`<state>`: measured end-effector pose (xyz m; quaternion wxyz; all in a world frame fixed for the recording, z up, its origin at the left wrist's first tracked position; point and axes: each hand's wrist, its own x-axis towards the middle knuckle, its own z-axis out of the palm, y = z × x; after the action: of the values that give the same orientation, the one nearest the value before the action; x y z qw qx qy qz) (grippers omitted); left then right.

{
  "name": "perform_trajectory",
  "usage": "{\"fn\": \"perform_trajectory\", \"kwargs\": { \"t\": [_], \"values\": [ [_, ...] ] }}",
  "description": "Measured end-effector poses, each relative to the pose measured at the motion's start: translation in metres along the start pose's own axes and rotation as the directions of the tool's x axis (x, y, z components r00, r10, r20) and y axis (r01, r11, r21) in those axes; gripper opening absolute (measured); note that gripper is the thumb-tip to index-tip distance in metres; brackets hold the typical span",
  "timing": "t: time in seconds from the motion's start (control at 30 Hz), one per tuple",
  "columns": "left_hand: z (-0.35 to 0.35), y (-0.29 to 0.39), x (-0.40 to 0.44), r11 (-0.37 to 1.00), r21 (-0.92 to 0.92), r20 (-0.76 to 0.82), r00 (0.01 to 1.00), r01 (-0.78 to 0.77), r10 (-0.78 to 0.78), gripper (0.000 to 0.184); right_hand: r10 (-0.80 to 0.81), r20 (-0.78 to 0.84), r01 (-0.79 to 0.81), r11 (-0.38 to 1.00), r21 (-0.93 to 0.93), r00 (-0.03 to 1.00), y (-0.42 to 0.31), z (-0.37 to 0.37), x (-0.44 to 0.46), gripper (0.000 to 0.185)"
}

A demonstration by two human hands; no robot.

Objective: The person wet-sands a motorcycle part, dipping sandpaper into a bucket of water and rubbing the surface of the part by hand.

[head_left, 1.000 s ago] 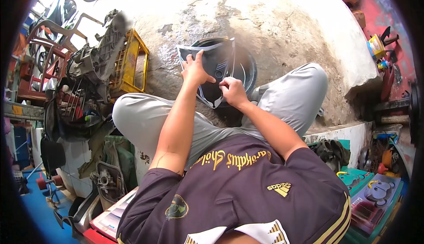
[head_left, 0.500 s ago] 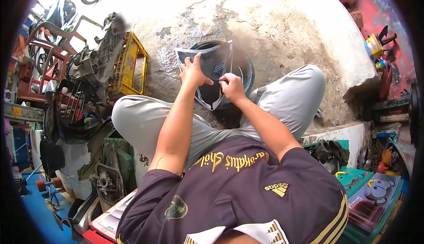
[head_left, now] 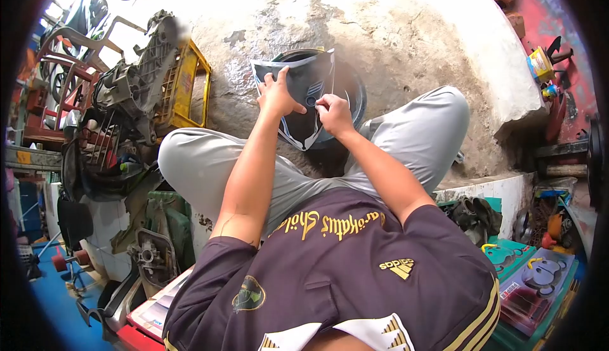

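Left hand (head_left: 276, 98): spread wide on panel (head_left: 299, 127), 9 o'clock
Right hand (head_left: 335, 116): narrow pinch, contents can't tell
Basin (head_left: 360, 91): slightly nearer 12 than before

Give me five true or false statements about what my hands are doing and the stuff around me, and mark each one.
1. The left hand has its fingers spread over the dark panel. True.
2. The right hand rests on a knee. False: its fingertips are at the panel.
3. The crate beside the metal casing is yellow. True.
4. The round tub stands on a wooden table. False: it is on the floor, under the panel.
5. The trousers are black. False: they are light grey.
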<state>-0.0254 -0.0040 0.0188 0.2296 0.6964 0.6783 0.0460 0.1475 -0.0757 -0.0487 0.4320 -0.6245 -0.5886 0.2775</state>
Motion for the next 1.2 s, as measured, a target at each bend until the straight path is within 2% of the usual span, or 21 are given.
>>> {"fn": "perform_trajectory", "kwargs": {
  "t": [0.07,0.1,0.2,0.23,0.27,0.33,0.4,0.47,0.53,0.6,0.67,0.77,0.83,0.87,0.93,0.97,1.0,1.07,1.2],
  "values": [
    [0.002,-0.001,0.002,1.000,0.020,0.004,1.000,0.006,-0.006,0.140,-0.104,0.077,0.106,0.994,-0.015,0.992,-0.002,0.000,-0.015,0.011],
    [0.003,-0.001,0.003,0.999,0.035,0.005,1.000,0.012,-0.012,0.139,-0.050,0.142,0.046,0.999,0.029,0.989,-0.008,-0.004,-0.022,0.010],
    [0.004,-0.002,0.003,0.999,0.033,0.004,1.000,0.008,-0.008,0.139,-0.091,0.188,0.087,0.996,0.029,0.978,-0.003,-0.006,-0.016,0.010],
    [0.003,-0.002,0.001,0.999,0.033,-0.002,1.000,0.009,-0.009,0.139,-0.149,0.115,0.150,0.989,-0.001,0.982,0.000,-0.004,-0.010,0.011],
    [0.002,-0.001,0.000,0.999,0.038,0.002,1.000,0.008,-0.008,0.139,-0.159,0.115,0.160,0.987,0.002,0.981,0.002,-0.002,-0.001,0.011],
    [0.001,-0.002,0.000,0.999,0.046,0.008,1.000,0.014,-0.014,0.139,-0.107,-0.019,0.107,0.994,0.012,0.994,0.005,0.002,0.007,0.009],
    [0.004,-0.002,0.002,1.000,0.029,0.007,1.000,0.012,-0.012,0.139,-0.110,-0.013,0.110,0.994,-0.006,0.994,0.004,0.001,-0.001,0.009],
    [0.004,-0.002,0.004,0.999,0.029,0.015,1.000,0.013,-0.013,0.139,-0.075,0.151,0.073,0.997,0.024,0.986,-0.007,-0.004,-0.018,0.011],
    [0.002,-0.002,0.003,1.000,0.026,0.019,1.000,0.014,-0.015,0.139,-0.085,0.179,0.088,0.996,-0.006,0.980,-0.005,-0.005,-0.021,0.011],
    [0.002,-0.001,0.002,0.999,0.040,0.021,1.000,0.018,-0.018,0.138,-0.117,0.102,0.114,0.993,0.029,0.988,0.002,-0.003,-0.009,0.011],
    [0.004,-0.001,0.003,0.999,0.034,0.014,1.000,0.013,-0.013,0.138,-0.056,0.003,0.056,0.998,0.011,0.998,0.004,-0.001,0.005,0.011],
    [0.004,-0.004,0.003,0.999,0.032,0.005,1.000,0.009,-0.010,0.138,-0.002,0.037,0.001,1.000,0.021,0.999,0.001,-0.001,-0.002,0.011],
    [0.004,-0.003,0.003,1.000,0.027,0.004,1.000,0.003,-0.003,0.139,-0.050,0.144,0.046,0.998,0.031,0.988,-0.005,-0.003,-0.021,0.011],
    [0.003,-0.002,0.003,0.999,0.034,0.014,1.000,0.011,-0.012,0.139,-0.047,0.143,0.043,0.999,0.028,0.989,-0.004,-0.003,-0.022,0.011],
    [0.006,-0.002,0.003,0.999,0.034,0.020,1.000,0.019,-0.020,0.139,-0.054,0.109,0.049,0.998,0.045,0.993,0.006,0.000,-0.017,0.010],
    [0.007,-0.003,0.003,0.999,0.032,0.016,1.000,0.006,-0.007,0.139,-0.177,0.009,0.177,0.984,0.006,0.984,0.010,0.003,-0.008,0.011],
    [0.004,-0.004,0.002,0.999,0.032,0.009,1.000,-0.004,0.004,0.139,-0.159,-0.026,0.159,0.987,-0.022,0.987,0.008,0.002,0.001,0.011],
    [0.001,-0.002,0.001,0.999,0.045,0.010,1.000,0.010,-0.010,0.138,-0.058,0.016,0.058,0.998,0.016,0.998,0.002,0.000,-0.001,0.009],
    [0.000,0.001,-0.001,0.999,0.049,0.028,0.999,0.024,-0.025,0.140,-0.119,0.178,0.117,0.993,0.021,0.977,-0.006,-0.005,-0.028,0.010]
  ]
}}
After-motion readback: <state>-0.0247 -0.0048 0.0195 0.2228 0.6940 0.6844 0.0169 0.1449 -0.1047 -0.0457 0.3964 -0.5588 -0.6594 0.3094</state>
